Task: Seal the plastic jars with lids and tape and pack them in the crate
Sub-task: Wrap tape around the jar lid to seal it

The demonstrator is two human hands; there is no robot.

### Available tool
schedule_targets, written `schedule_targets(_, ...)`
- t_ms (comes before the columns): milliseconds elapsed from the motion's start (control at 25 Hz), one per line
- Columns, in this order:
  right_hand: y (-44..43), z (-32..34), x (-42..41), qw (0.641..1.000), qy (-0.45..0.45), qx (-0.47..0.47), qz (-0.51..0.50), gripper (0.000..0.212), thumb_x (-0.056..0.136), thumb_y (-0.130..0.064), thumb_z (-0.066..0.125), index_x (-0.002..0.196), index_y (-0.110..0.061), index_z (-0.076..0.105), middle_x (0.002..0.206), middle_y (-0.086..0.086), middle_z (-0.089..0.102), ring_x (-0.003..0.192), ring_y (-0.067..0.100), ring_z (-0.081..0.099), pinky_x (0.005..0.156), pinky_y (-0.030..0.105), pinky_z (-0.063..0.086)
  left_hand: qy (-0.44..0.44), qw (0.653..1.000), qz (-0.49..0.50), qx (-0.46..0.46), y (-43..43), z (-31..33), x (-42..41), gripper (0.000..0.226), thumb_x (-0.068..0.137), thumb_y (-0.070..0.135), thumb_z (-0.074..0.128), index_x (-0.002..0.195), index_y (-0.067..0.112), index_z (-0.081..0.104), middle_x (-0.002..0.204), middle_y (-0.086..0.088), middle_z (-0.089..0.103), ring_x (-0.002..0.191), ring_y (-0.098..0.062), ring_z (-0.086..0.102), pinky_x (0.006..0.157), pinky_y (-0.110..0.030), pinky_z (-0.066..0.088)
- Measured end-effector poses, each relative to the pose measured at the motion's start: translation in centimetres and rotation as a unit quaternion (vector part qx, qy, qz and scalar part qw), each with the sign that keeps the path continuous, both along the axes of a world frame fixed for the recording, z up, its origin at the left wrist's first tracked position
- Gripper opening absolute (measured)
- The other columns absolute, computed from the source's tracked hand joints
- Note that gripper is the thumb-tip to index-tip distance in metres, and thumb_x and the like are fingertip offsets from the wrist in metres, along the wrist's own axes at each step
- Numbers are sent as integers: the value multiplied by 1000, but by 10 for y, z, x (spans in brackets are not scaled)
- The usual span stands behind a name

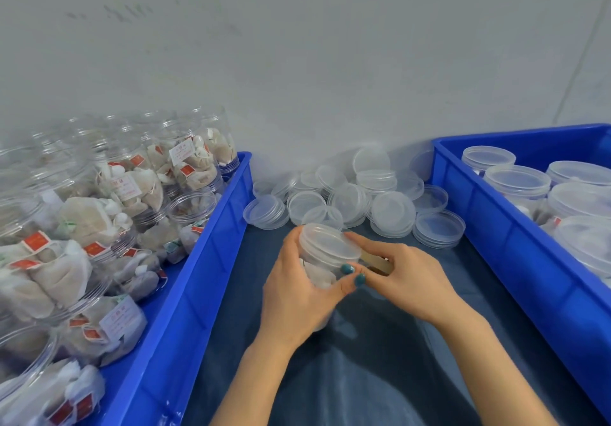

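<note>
A clear plastic jar with a translucent lid on top sits upright between my hands at the middle of the table. My left hand grips the jar's side from the left. On the jar's right side, my right hand holds a roll of clear tape with a tan core, its fingertips touching the jar wall. White tea-bag pouches show through the jar. The tape roll is mostly hidden by my right hand.
A blue crate at the left is packed with several open jars of tea bags. A pile of loose clear lids lies at the back. A second blue crate at the right holds several lidded jars.
</note>
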State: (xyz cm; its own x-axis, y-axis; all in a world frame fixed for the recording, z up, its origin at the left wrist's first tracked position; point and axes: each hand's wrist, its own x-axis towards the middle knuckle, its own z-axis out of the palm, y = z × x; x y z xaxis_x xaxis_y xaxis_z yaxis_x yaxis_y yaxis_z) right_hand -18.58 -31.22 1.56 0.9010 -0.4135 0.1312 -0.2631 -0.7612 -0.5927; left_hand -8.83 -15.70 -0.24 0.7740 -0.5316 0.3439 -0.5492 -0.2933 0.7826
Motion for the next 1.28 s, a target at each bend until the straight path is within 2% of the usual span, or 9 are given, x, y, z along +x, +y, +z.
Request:
schedule_targets(160,-3,1,-1,992,-22,105,72,59,82,-73,42,140,-61,36,103,-35,62,86,-14,57,85,26,44,88,994,11,-60,2,2,11,83,41,77,78,114,43,54,108,25,65,99,12,59,80,-14,50)
schedule_targets(240,-6,2,-5,988,-34,123,91,55,83,-71,42,137,-62,39,114,-34,62,104,-7,59,98,32,45,149,984,-4,-100,8,4,21,69,46,71,81,104,37,62,97,23,71,91,10,64,74,-13,52)
schedule_targets(440,-6,5,-5,998,-51,21,44,40,84,-74,34,123,-72,46,80,-19,68,78,6,61,80,33,51,224,964,-75,-123,17,10,24,55,49,60,78,96,33,66,87,22,73,82,7,68,60,-6,48)
schedule_targets(560,-8,7,-7,997,-52,50,36,40,81,-78,35,120,-76,43,100,-22,71,98,6,64,91,36,51,241,958,-107,-117,15,12,21,61,50,62,86,99,33,65,91,19,74,86,4,69,62,-6,49)
schedule_targets(760,-4,8,-4,992,-73,88,54,44,79,-83,39,121,-72,49,113,-36,65,112,0,61,99,39,49,297,933,-162,-120,17,10,21,100,47,74,81,123,13,58,116,-8,71,108,-28,68,95,-52,51)
schedule_targets(840,-4,9,-4,991,-64,98,65,50,75,-86,39,122,-71,49,117,-43,59,116,-3,58,102,39,47,290,935,-170,-109,18,8,20,94,44,78,78,120,26,62,117,-4,70,111,-24,66,97,-52,50)
schedule_targets(1000,-7,6,-5,994,-46,92,41,51,74,-86,42,122,-70,50,109,-31,68,109,2,62,98,38,49,187,974,-106,-76,12,11,16,72,42,95,59,105,61,61,122,14,61,109,3,60,89,-21,47)
schedule_targets(1160,5,1,1,996,-84,18,-36,66,68,-92,30,126,-67,49,87,-16,73,94,11,65,78,28,49,55,992,-11,-115,6,5,9,75,63,89,53,125,48,50,118,26,62,111,8,57,92,-26,50)
schedule_targets(1280,6,1,1,995,-93,-17,-14,70,73,-90,32,135,-59,46,97,-14,73,100,12,65,79,30,50,12,998,0,-61,3,3,4,96,49,86,67,131,40,45,123,23,59,115,5,55,90,-20,48)
